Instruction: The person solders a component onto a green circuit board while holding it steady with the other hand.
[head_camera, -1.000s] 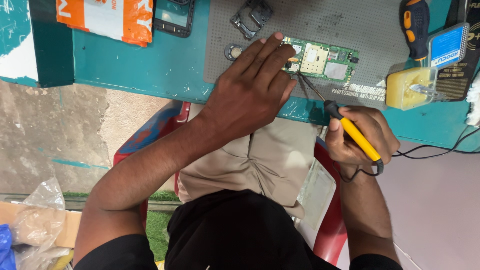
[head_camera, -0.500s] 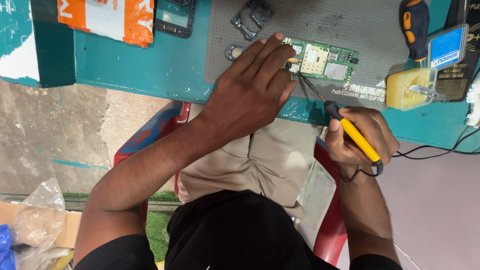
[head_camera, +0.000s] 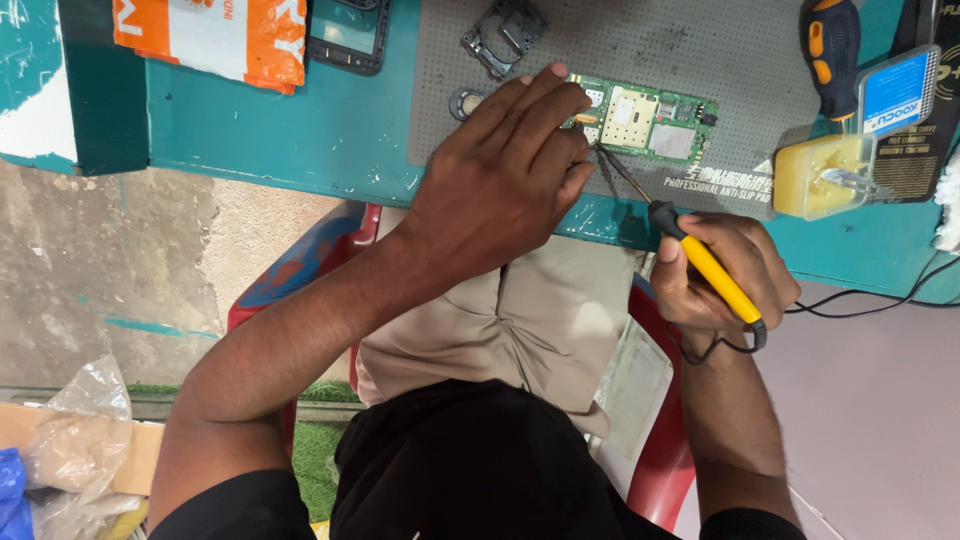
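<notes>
At the far left of my teal-painted table (head_camera: 300, 120) lies an orange and white plastic pouch (head_camera: 215, 35), and just beside it a dark phone frame with a glass face (head_camera: 348, 38). Next comes the grey dotted anti-slip mat (head_camera: 740, 60), with a small round metal part (head_camera: 465, 102) at its left edge and a bent grey metal bracket (head_camera: 503, 35) near the top.

My left hand (head_camera: 500, 180) reaches across onto the mat, fingers stretched and pressed together, the fingertips (head_camera: 570, 100) resting on the left end of the green rectangular circuit board (head_camera: 645, 122), pinning it flat. Whether anything is pinched under those fingers I cannot tell.

The board lies on the mat, in its middle. The thin metal tip of my yellow-handled soldering iron (head_camera: 705, 268) touches the board's lower left corner, close to my left fingers. My right hand (head_camera: 725, 270) is closed around the iron's handle below the table edge, with its black cord (head_camera: 860, 305) trailing off to the right.

Further right stand a yellow translucent block-shaped holder (head_camera: 815, 178), a small blue flat tin (head_camera: 895, 92) and a black and orange screwdriver handle (head_camera: 832, 50).
</notes>
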